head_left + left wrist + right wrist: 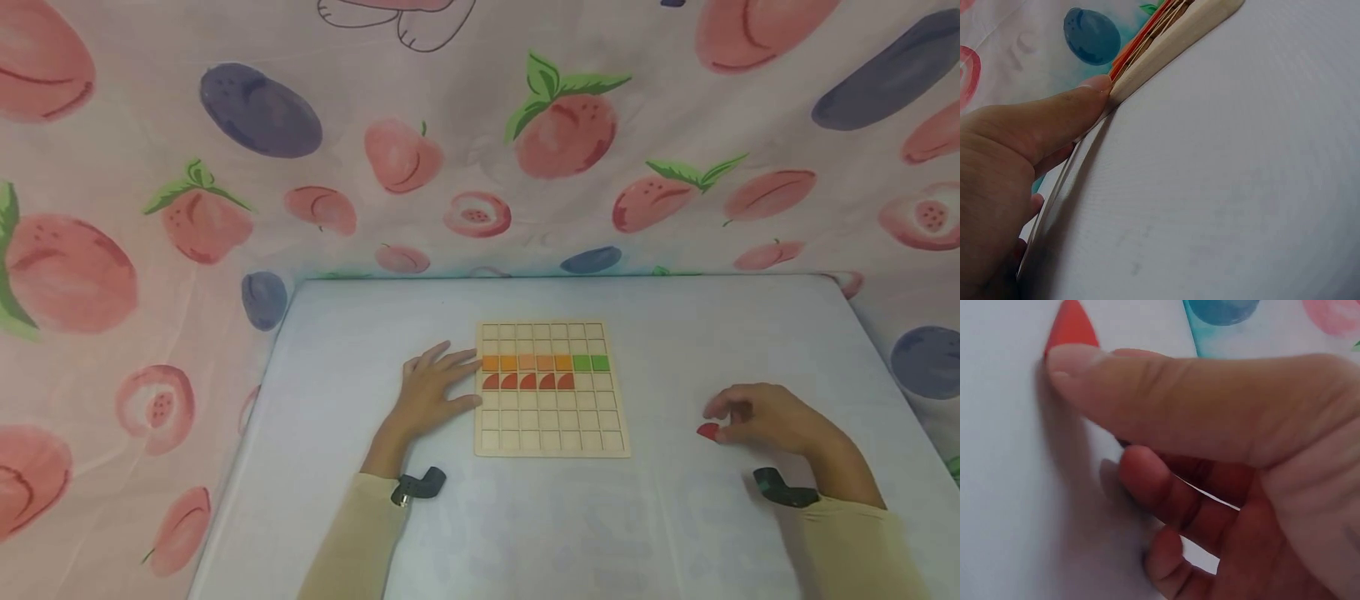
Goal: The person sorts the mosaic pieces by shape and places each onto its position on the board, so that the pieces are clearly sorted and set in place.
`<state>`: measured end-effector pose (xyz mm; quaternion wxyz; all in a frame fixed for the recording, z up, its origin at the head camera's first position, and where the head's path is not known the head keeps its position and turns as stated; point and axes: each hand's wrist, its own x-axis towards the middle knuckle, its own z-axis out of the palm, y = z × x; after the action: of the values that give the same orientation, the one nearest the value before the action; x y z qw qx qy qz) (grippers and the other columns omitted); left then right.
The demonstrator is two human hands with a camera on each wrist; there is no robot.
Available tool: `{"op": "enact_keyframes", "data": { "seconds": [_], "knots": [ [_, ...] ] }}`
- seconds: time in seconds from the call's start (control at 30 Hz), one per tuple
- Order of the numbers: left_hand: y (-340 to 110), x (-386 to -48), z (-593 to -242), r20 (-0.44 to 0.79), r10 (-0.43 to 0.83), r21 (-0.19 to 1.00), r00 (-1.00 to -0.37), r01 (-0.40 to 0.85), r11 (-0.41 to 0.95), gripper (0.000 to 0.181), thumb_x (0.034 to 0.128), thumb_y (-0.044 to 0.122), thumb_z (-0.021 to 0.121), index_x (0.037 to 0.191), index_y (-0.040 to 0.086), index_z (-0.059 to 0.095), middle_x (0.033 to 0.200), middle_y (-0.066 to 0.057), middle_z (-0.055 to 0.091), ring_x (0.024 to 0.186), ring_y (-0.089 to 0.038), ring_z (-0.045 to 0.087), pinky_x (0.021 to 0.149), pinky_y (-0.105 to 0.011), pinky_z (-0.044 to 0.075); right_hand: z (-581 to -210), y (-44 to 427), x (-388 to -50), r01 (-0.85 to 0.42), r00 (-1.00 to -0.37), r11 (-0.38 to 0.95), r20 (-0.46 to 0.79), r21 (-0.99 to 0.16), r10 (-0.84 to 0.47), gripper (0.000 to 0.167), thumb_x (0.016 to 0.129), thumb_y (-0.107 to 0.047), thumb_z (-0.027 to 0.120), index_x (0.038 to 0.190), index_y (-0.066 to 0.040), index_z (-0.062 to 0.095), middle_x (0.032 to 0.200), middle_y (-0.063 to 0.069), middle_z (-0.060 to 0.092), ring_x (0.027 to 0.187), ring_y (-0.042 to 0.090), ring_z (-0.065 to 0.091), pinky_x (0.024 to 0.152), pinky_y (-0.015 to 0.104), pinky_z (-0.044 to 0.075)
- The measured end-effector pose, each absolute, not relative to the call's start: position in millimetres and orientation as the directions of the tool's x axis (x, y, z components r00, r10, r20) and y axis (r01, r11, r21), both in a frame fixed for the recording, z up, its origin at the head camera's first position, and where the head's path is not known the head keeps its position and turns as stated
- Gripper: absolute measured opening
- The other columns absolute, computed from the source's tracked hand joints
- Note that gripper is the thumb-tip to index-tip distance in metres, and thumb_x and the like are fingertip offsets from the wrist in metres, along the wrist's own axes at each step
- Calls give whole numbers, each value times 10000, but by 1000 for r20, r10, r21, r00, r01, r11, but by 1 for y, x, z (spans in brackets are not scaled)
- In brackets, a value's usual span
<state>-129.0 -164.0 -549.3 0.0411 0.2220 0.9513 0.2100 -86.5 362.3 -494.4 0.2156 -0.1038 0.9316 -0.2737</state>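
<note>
A square wooden grid board [551,421] lies flat on the table. One row holds orange squares [517,362] and two green squares [591,362]; the row below holds several red quarter-circle pieces [528,382] towards the left. My left hand [426,392] is spread along the board's left edge, and in the left wrist view its thumb [1069,115] touches the board's side. Well to the right of the board, my right hand [768,421] pinches a red quarter-circle piece [707,431] between thumb and finger. The right wrist view shows that piece [1072,328] jutting past the thumb tip.
A white cloth [551,533] covers the table. Fruit-printed fabric [465,125] rises behind it and at both sides. Each wrist carries a small dark camera; the left camera [420,485] sits just above the sleeve.
</note>
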Motion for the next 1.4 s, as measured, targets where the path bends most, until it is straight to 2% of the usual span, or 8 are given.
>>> {"op": "enact_keyframes", "data": {
  "seconds": [0.2, 0.5, 0.7, 1.17, 1.4],
  "knots": [
    [-163, -128, -547, 20, 433, 424, -901, 400, 812, 639, 922, 639, 624, 1488, 359, 528, 1587, 132, 461, 1568, -259, 232, 1137, -581, 256, -499, 363, -87, -124, -912, 830, -268, -544, -311, 240, 788, -265, 883, 983, -208, 755, 890, -89, 670, 799, 41, 480, 681, 236, 424],
    [-163, -126, -547, 34, 433, 415, -901, 407, 814, 631, 924, 619, 638, 1485, 349, 535, 1584, 119, 470, 1563, -273, 242, 1121, -585, 268, -503, 358, -84, -60, -916, 843, -306, -534, -259, 235, 842, -354, 839, 1020, -231, 747, 917, -51, 648, 820, 79, 493, 671, 245, 430],
    [-163, -126, -545, 50, 437, 425, -898, 415, 805, 625, 923, 609, 647, 1478, 340, 546, 1577, 110, 481, 1556, -283, 258, 1109, -588, 277, -504, 355, -83, -79, -924, 840, -277, -537, -264, 237, 810, -300, 863, 993, -226, 732, 875, -39, 602, 804, 89, 479, 666, 247, 417],
    [-163, -126, -546, 45, 429, 432, -902, 405, 806, 632, 923, 627, 629, 1484, 349, 538, 1580, 116, 477, 1562, -276, 244, 1121, -588, 261, -505, 350, -82, -20, -930, 847, -302, -531, -211, 257, 801, -341, 870, 976, -219, 727, 885, -34, 630, 815, 128, 484, 663, 265, 403],
    [-162, -126, -546, 41, 429, 435, -902, 403, 805, 631, 923, 619, 639, 1482, 345, 540, 1583, 116, 473, 1563, -277, 242, 1126, -588, 259, -506, 353, -80, -21, -948, 839, -256, -543, -189, 207, 839, -350, 844, 947, -228, 717, 913, -49, 687, 830, 103, 528, 704, 264, 424]
  ]
}}
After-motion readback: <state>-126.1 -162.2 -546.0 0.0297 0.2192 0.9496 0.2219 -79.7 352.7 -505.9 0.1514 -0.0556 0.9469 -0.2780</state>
